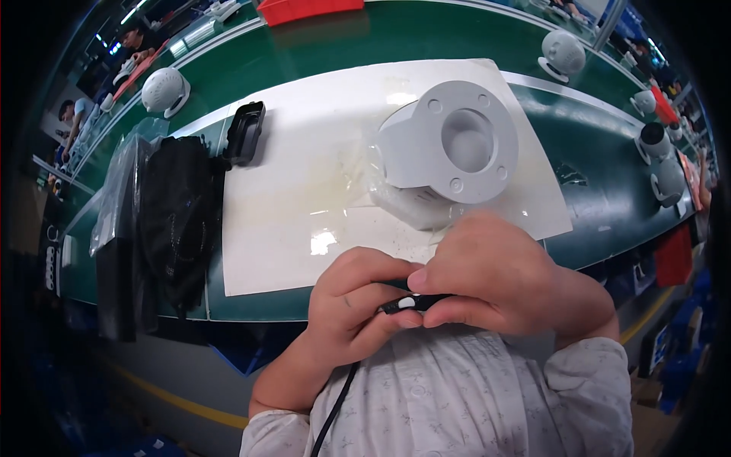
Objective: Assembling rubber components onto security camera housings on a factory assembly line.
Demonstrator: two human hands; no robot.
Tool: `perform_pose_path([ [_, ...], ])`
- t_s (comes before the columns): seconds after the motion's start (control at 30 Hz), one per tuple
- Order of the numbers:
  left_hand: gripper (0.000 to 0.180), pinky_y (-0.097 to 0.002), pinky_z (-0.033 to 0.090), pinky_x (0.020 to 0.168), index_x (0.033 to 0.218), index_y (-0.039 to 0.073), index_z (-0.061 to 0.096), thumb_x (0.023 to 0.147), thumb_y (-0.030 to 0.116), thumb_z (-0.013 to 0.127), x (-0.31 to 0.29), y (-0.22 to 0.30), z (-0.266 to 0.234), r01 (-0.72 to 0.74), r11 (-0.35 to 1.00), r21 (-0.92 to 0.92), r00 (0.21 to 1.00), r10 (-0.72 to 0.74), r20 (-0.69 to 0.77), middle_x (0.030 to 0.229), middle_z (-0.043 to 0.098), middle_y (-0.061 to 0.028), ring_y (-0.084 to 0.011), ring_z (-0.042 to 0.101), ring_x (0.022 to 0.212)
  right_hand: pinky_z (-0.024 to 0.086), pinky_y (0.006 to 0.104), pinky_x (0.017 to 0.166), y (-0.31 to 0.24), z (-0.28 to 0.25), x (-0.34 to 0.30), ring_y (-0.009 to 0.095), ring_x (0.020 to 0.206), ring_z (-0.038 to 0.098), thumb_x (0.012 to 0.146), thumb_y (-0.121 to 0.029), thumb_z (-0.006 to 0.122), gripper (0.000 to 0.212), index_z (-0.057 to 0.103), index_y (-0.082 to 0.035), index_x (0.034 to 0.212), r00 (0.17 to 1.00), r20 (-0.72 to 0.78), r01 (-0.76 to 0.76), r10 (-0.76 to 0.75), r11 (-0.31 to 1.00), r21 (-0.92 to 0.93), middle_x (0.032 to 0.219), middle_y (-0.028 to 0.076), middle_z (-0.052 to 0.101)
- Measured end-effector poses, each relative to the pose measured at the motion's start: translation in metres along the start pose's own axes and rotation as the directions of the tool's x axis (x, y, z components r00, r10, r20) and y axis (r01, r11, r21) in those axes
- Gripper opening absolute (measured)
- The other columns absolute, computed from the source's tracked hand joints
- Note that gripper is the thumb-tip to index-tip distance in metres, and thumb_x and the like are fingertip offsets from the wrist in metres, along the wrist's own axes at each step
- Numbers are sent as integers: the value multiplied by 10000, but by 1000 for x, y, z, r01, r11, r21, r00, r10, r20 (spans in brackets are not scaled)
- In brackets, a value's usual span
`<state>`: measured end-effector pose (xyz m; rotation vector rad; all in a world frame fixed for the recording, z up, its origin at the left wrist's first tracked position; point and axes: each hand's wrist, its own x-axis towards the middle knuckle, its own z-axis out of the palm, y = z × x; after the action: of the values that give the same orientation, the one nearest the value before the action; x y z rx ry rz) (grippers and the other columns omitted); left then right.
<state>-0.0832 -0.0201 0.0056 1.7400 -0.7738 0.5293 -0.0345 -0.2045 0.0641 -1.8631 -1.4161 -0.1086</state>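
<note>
Close to my body, below the table's front edge, both hands meet around a small black piece with a white patch (406, 303). My left hand (364, 305) is closed on one end of it, and a thin black cable (335, 411) runs down from under that hand. The fingers of my right hand (495, 278) pinch the other end; they hide much of the piece, so its exact kind does not show. Just beyond my right hand, a white rounded housing (480, 129) with a ring-shaped face and a round opening lies on a white sheet (282, 221).
At the sheet's left edge sit a small black tray (246, 133), a black cloth bag (179, 213) and clear plastic bags (122, 190). White round devices (165, 91) stand along the green table, with others (562, 53) at right. A red bin (308, 9) is at the back. People work beyond.
</note>
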Motion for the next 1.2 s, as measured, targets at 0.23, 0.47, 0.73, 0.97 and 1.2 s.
perform_pose_path([
  [0.23,159,-292,424,586,722,-23,560,729,121,625,-2,0,5,101,989,-104,995,-100,11,831,585,-122,-226,537,667,385,334,561,12,15,-8,233,626,514,649,-140,713,273,591,-66,882,986,-151,61,-64,998,-21,780,52,576],
  [0.47,174,-281,430,580,696,-33,541,752,120,602,-1,-1,5,129,989,-73,991,-132,-30,837,596,-138,-221,547,665,407,303,630,15,15,-11,230,803,569,671,-124,678,152,563,-86,763,942,-241,177,-231,957,-228,810,36,570],
  [0.73,199,-289,456,647,764,-30,568,664,110,666,-3,-3,-2,77,994,-79,997,-75,30,927,592,-167,-238,576,732,450,299,685,8,5,-40,203,795,581,693,-68,686,350,466,-45,965,875,-57,-386,481,763,519,848,92,577],
  [0.97,293,-282,464,657,913,7,570,640,67,660,14,25,1,457,871,-179,882,-470,-37,950,582,-137,-204,583,749,403,305,694,13,10,-33,201,739,555,684,-50,668,331,491,-78,963,957,-167,-217,238,967,136,824,41,563],
  [1.2,228,-277,429,554,860,23,595,641,4,658,11,20,3,305,933,191,943,-325,77,750,584,-81,-210,546,632,391,299,732,-1,4,-27,182,778,555,699,-64,652,329,525,-93,1001,925,-89,-342,371,910,235,838,33,567],
])
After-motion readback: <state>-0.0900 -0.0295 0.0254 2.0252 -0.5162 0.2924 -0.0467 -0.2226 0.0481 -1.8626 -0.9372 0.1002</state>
